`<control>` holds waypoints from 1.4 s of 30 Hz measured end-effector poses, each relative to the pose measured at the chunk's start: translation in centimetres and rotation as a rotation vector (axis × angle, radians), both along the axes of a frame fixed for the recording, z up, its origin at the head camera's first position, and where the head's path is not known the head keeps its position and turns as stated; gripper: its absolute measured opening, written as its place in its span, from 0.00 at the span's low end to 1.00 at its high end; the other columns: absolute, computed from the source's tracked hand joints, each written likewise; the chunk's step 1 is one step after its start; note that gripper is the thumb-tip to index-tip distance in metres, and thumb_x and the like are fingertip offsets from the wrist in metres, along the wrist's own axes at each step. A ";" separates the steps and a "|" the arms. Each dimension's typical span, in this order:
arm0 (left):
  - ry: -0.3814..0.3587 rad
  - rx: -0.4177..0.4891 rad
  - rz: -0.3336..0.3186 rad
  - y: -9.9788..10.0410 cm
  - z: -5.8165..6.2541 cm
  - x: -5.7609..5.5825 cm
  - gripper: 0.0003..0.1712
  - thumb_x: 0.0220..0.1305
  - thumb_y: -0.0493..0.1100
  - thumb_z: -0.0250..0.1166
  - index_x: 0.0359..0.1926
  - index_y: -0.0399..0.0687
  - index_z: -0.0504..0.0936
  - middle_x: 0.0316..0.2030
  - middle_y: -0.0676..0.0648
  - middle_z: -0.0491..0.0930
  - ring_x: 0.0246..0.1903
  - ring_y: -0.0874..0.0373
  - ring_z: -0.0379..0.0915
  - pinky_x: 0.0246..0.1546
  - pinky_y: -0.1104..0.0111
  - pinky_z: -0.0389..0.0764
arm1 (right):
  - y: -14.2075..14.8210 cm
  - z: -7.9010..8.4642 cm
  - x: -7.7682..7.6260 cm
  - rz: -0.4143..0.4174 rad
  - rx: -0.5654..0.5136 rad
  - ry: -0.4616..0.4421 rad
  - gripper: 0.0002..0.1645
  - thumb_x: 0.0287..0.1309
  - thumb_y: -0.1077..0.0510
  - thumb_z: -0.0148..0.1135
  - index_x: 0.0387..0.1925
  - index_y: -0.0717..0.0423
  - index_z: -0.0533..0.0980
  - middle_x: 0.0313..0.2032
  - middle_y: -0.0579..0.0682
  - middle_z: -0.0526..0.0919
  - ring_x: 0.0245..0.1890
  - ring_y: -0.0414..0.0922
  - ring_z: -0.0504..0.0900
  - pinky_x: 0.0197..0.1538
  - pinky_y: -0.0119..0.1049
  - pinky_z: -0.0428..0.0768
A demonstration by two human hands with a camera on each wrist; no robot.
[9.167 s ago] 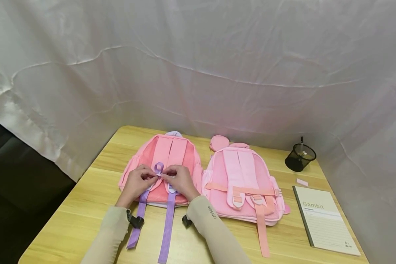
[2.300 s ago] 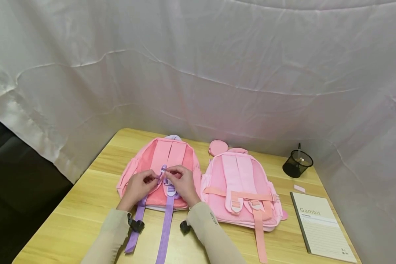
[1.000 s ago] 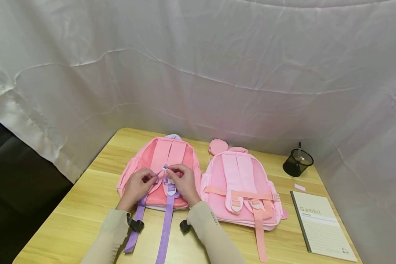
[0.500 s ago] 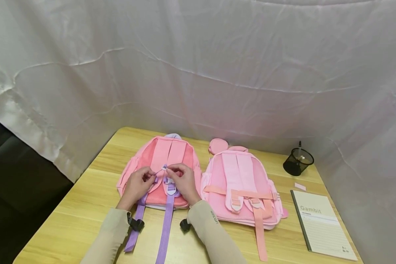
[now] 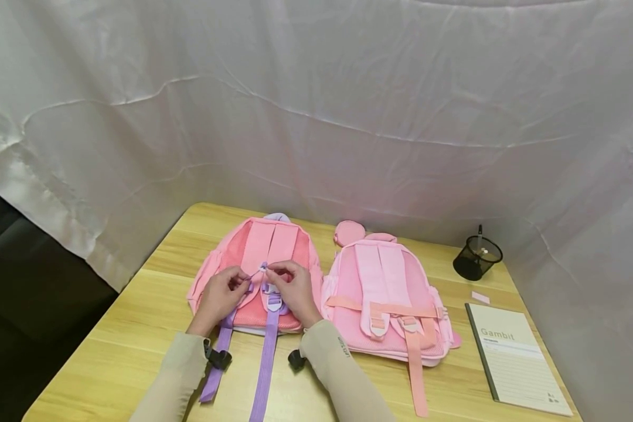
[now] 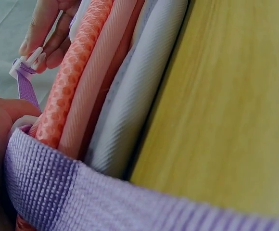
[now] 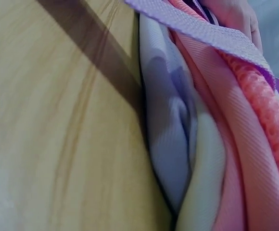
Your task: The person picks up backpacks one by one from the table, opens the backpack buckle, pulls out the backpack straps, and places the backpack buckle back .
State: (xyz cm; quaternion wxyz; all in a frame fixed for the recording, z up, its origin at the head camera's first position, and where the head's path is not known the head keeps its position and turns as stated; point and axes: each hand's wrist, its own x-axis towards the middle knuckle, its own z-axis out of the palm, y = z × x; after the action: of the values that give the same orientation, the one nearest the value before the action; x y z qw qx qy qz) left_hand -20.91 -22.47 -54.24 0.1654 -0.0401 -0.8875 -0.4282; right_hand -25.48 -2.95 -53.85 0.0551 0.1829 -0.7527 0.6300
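A coral-pink backpack (image 5: 251,316) lies with its shoulder straps up, two long purple webbing straps (image 5: 266,363) hanging toward me. Above its lower middle, my right hand (image 5: 297,295) pinches a small white plastic buckle (image 6: 28,65) between thumb and fingertips. Narrow purple webbing (image 6: 28,91) is threaded through the buckle and runs taut to my left hand (image 5: 217,302), which pinches it between thumb and forefinger. A white strap adjuster (image 5: 274,302) sits just left of my right hand. In the right wrist view, the backpack's layered edge (image 7: 235,144) fills the right side, and the buckle is mostly cut off.
A lighter pink backpack (image 5: 348,328) with peach straps lies against the first one on the right. Further right are a notebook (image 5: 522,363), a small pink slip (image 5: 480,298) and a black mesh pen cup (image 5: 469,266). Pale curtain (image 5: 316,117) hangs behind the wooden table (image 5: 121,351).
The upright purple loop above the buckle has shrunk to a small tuck. My left hand has drawn the webbing left and down, away from the buckle. Both hands barely move in the last second.
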 end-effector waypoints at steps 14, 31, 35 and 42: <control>-0.079 0.018 -0.087 -0.4 0.9 0.6 0.20 0.67 0.55 0.71 0.57 0.59 0.83 0.43 0.53 0.84 0.38 0.58 0.79 0.42 0.64 0.81 | 1.3 2.7 0.1 0.042 0.066 0.000 0.10 0.62 0.57 0.74 0.44 0.51 0.88 0.38 0.50 0.90 0.40 0.41 0.84 0.48 0.39 0.82; 0.165 -0.036 -0.179 3.2 3.9 -1.3 0.15 0.67 0.45 0.72 0.53 0.52 0.84 0.40 0.48 0.85 0.37 0.58 0.79 0.38 0.66 0.80 | 3.8 5.5 0.0 0.054 0.144 0.002 0.15 0.62 0.61 0.73 0.51 0.54 0.87 0.39 0.51 0.90 0.42 0.43 0.85 0.52 0.50 0.83; 0.187 -0.014 -0.197 3.7 3.9 -1.5 0.15 0.66 0.42 0.72 0.53 0.49 0.85 0.39 0.47 0.85 0.37 0.55 0.80 0.39 0.67 0.79 | 4.3 5.5 -0.1 0.050 0.148 0.013 0.15 0.62 0.61 0.73 0.51 0.54 0.87 0.41 0.51 0.90 0.42 0.43 0.85 0.54 0.50 0.83; 0.180 -0.008 -0.220 4.5 4.1 -1.7 0.14 0.67 0.44 0.72 0.52 0.50 0.85 0.40 0.47 0.85 0.39 0.52 0.81 0.40 0.62 0.81 | 5.3 5.7 -0.3 0.056 0.169 0.027 0.15 0.62 0.59 0.73 0.51 0.54 0.86 0.44 0.52 0.91 0.44 0.45 0.85 0.56 0.54 0.83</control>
State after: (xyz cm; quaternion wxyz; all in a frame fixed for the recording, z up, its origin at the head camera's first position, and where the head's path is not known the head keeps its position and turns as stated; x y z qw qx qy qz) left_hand -22.56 -17.98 -50.15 0.1961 -0.1760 -0.8611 -0.4348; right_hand -25.77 2.33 -48.13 0.0322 0.2164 -0.7971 0.5629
